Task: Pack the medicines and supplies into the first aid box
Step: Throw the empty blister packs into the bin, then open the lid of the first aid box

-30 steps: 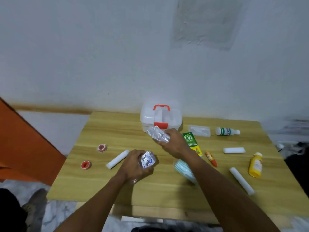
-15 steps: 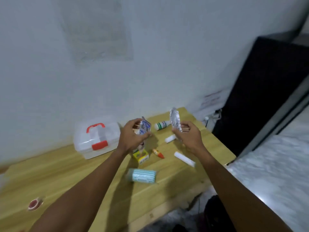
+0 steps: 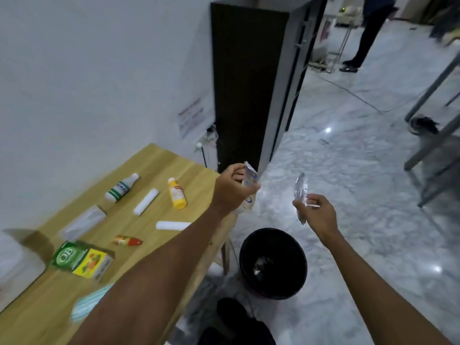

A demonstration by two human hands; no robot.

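Observation:
My left hand [image 3: 230, 188] grips a crumpled plastic wrapper with blue print [image 3: 249, 180] past the table's right end. My right hand [image 3: 317, 215] pinches a clear crumpled wrapper [image 3: 301, 192] out over the floor, above and right of a black bin [image 3: 273, 263]. On the wooden table [image 3: 154, 160] lie a white bottle with green bands [image 3: 121, 188], a yellow bottle [image 3: 177, 197], two white rolls [image 3: 146, 202] [image 3: 173, 225], a small red-capped tube [image 3: 127, 241], a green and yellow OB box [image 3: 82, 259], a clear packet [image 3: 83, 222] and striped masks [image 3: 87, 303]. The white first aid box [image 3: 15, 265] shows only at the left edge.
A tall dark cabinet [image 3: 246, 83] stands against the wall right of the table. The bin holds some crumpled scraps. Metal table legs [image 3: 433, 135] stand on the marble floor at right. A person's legs [image 3: 366, 38] show far back.
The view has swung right, from the table to the floor beside it. Both hands carried their wrappers off the table's right end, and the black bin has come into view below them.

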